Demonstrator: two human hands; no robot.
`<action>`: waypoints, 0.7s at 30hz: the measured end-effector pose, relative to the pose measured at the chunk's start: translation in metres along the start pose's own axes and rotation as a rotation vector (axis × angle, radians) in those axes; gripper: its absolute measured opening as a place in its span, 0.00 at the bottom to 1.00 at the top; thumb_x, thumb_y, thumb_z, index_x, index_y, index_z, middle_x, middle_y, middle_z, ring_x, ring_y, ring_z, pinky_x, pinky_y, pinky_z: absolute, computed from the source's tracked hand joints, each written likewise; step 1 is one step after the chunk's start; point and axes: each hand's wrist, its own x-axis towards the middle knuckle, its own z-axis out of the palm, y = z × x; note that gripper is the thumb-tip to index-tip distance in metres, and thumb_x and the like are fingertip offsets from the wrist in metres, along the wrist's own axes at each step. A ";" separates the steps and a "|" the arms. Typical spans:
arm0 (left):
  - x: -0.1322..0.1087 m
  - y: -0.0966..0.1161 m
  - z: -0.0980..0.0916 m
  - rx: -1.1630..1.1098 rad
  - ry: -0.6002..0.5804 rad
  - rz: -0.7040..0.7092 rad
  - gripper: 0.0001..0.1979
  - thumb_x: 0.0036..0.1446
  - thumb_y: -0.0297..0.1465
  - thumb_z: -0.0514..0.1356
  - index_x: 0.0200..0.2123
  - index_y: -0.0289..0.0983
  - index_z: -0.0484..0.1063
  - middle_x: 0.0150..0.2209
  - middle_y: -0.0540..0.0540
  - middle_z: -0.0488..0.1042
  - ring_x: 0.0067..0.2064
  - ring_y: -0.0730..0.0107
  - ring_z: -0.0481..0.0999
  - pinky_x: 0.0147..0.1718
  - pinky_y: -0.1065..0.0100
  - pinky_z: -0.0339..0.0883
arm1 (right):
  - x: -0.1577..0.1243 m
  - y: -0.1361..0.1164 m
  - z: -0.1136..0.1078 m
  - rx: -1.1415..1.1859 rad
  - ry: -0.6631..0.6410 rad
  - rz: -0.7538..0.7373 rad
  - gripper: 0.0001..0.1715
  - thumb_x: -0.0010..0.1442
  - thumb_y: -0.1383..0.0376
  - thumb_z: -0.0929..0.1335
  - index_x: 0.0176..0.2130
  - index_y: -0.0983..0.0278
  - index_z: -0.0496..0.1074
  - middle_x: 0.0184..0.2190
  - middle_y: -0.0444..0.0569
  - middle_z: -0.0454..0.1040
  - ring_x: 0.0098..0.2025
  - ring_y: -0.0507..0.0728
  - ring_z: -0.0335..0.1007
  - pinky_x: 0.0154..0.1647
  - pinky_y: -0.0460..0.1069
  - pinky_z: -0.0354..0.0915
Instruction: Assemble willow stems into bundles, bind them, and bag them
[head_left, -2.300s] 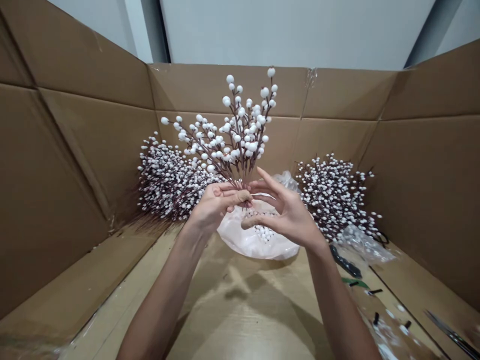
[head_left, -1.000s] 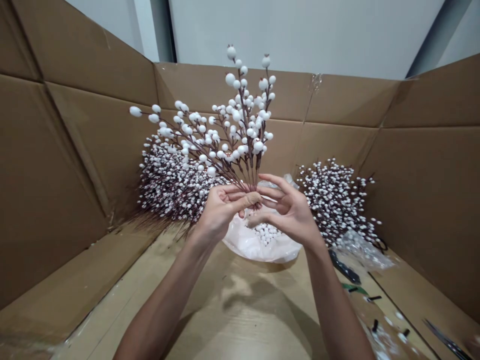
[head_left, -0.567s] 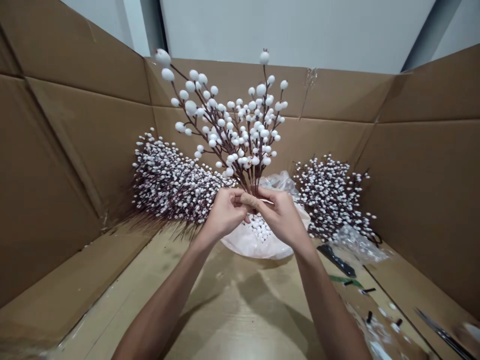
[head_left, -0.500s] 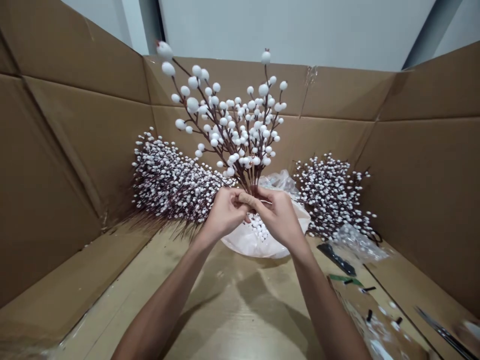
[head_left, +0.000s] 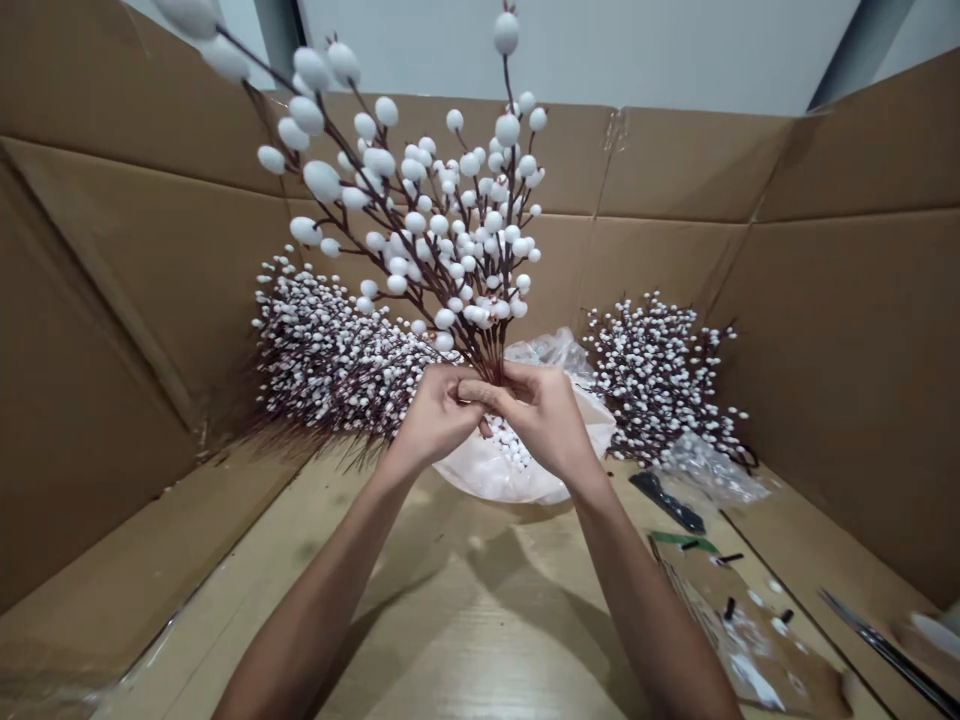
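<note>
A bunch of artificial white berry stems [head_left: 450, 240] stands upright in front of me, its brown stems gathered at the bottom. My left hand [head_left: 442, 410] and my right hand [head_left: 536, 405] meet around the gathered stems, fingers closed and thumbs close together. The stems' lower ends are hidden behind my fingers. Just beyond and below my hands lies a white plastic bag [head_left: 487, 480] with loose white berries [head_left: 510, 445] in it.
Piles of berry stems lie at left [head_left: 330, 350] and right [head_left: 660, 380] against cardboard walls [head_left: 847, 300]. On the right are a black strip [head_left: 667, 502], crumpled clear plastic [head_left: 712, 470], a cardboard piece [head_left: 757, 610] with black bits and white smears, and scissors [head_left: 877, 645].
The bunch has tilted toward me and to the left, its tips now looming larger and higher. Both hands have shifted slightly left and keep their grip.
</note>
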 end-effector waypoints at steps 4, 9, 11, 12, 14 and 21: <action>-0.002 -0.003 0.003 0.028 0.006 -0.004 0.08 0.33 0.21 0.51 0.12 0.33 0.68 0.14 0.52 0.69 0.17 0.77 0.69 0.15 0.78 0.61 | -0.001 0.000 0.000 -0.158 0.072 -0.009 0.11 0.58 0.65 0.67 0.27 0.67 0.75 0.20 0.45 0.72 0.26 0.52 0.67 0.29 0.45 0.62; -0.004 0.001 0.003 0.038 -0.001 -0.059 0.06 0.35 0.24 0.53 0.12 0.33 0.68 0.14 0.53 0.68 0.17 0.78 0.68 0.15 0.78 0.61 | 0.000 0.000 -0.005 -0.266 0.004 -0.040 0.12 0.59 0.67 0.66 0.28 0.68 0.75 0.24 0.48 0.75 0.28 0.53 0.68 0.32 0.46 0.63; -0.004 0.003 0.002 0.045 -0.011 -0.075 0.06 0.35 0.25 0.55 0.11 0.33 0.66 0.13 0.53 0.66 0.17 0.78 0.66 0.15 0.78 0.61 | 0.000 0.000 -0.007 -0.279 -0.030 -0.054 0.12 0.60 0.66 0.65 0.30 0.68 0.76 0.26 0.49 0.76 0.29 0.53 0.69 0.33 0.46 0.63; -0.004 0.003 0.001 0.050 -0.012 -0.077 0.06 0.36 0.26 0.55 0.11 0.34 0.66 0.13 0.54 0.65 0.17 0.78 0.65 0.15 0.78 0.61 | 0.000 0.000 -0.007 -0.283 -0.042 -0.063 0.12 0.61 0.66 0.65 0.31 0.67 0.76 0.27 0.49 0.76 0.29 0.53 0.69 0.33 0.46 0.63; -0.004 0.002 0.001 0.058 -0.009 -0.074 0.07 0.36 0.27 0.56 0.12 0.34 0.66 0.13 0.54 0.63 0.17 0.78 0.64 0.15 0.77 0.61 | -0.001 0.000 -0.008 -0.290 -0.053 -0.084 0.12 0.62 0.66 0.64 0.31 0.67 0.75 0.27 0.49 0.76 0.30 0.53 0.70 0.33 0.47 0.63; -0.002 -0.004 -0.003 0.004 0.001 0.012 0.05 0.37 0.26 0.57 0.15 0.33 0.71 0.15 0.53 0.67 0.18 0.79 0.63 0.14 0.78 0.59 | -0.003 -0.001 -0.002 -0.332 0.009 -0.150 0.13 0.63 0.67 0.62 0.33 0.68 0.74 0.28 0.50 0.76 0.32 0.55 0.72 0.30 0.46 0.62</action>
